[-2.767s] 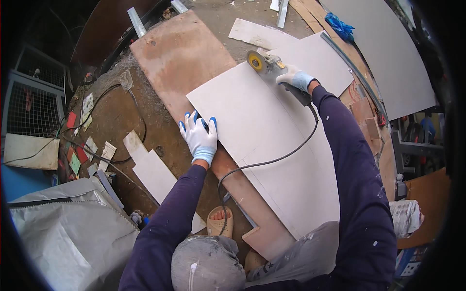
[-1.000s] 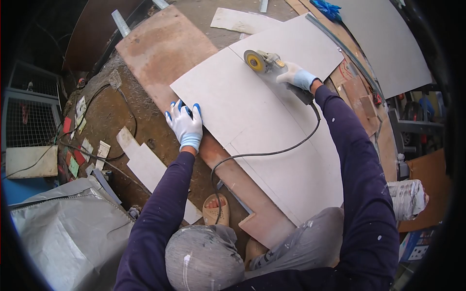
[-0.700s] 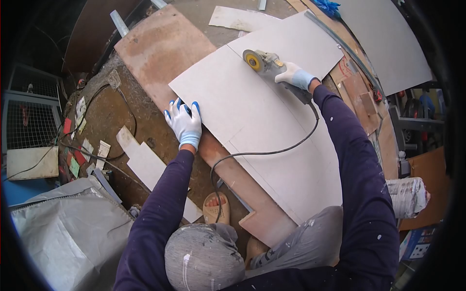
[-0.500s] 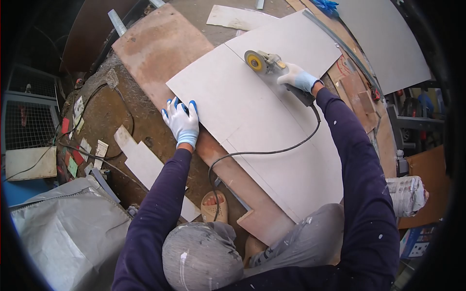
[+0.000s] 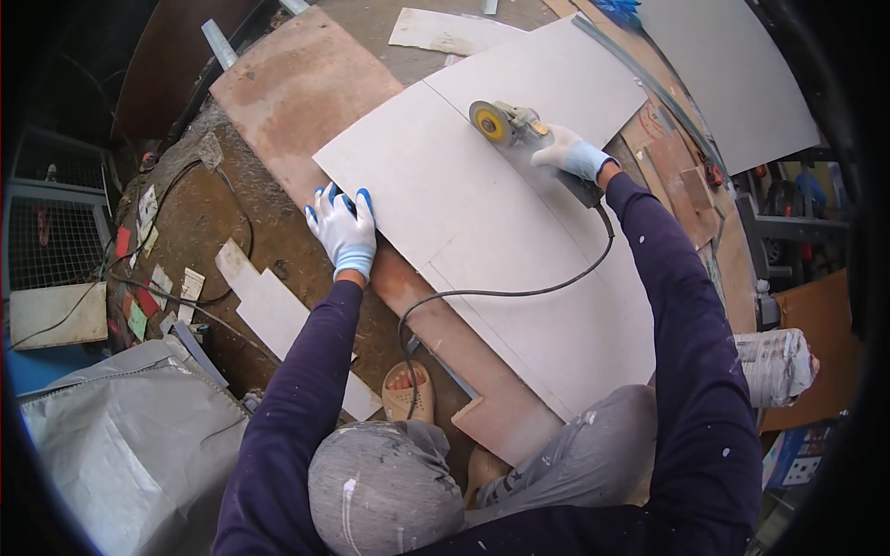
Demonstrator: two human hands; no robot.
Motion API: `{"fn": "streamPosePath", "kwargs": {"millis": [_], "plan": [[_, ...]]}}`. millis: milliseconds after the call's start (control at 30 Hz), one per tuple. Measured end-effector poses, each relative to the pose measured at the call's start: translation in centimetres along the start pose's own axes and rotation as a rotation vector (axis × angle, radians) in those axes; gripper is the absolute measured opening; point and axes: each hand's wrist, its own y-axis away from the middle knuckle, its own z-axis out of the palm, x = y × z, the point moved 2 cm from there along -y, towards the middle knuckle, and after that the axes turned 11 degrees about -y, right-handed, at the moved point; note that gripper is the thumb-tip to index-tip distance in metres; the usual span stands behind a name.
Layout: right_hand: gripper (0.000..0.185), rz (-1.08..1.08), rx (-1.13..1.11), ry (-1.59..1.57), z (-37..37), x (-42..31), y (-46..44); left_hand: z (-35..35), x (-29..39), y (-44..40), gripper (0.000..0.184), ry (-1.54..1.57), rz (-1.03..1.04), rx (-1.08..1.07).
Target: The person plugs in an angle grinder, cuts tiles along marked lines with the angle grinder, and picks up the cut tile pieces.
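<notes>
Evidently for control, our right hand clasps the grinder at one o'clock — its yellow disc close over the white board mid-view. Toward ten o'clock, our left hand lies unclenched, fingers spread at the board's edge, apparently to keep it from shifting.

From afar I see the grinder over the sheet toward its far edge, the board under its left edge.

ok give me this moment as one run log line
right hand: holding grinder at board | left hand: spread at board edge | cord: across board | board: overlapping brown panel
</notes>
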Motion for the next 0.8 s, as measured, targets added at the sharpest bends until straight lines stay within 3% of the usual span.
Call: {"fn": "streamPosePath", "kwargs": {"millis": [533,633,733,800], "plan": [[0.056,0.078,-0.047,-0.079,-0.2,-0.4,2.6,0.0,0.0,0.0,0.045,0.006,-0.001,0.005],[0.064,-0.031,0.006,0.044,-0.2,1.2,1.8,0.1,-0.1,0.0,0.047,-0.003,0.0,-0.004],[0.059,-0.05,0.02,0.001,0.0,1.7,1.9,0.2,-0.2,0.0,0.049,-0.024,-0.002,-0.021],[0.055,0.04,-0.023,-0.054,0.0,0.6,2.8,0.2,-0.2,0.0,0.049,-0.029,0.0,-0.02]]}}
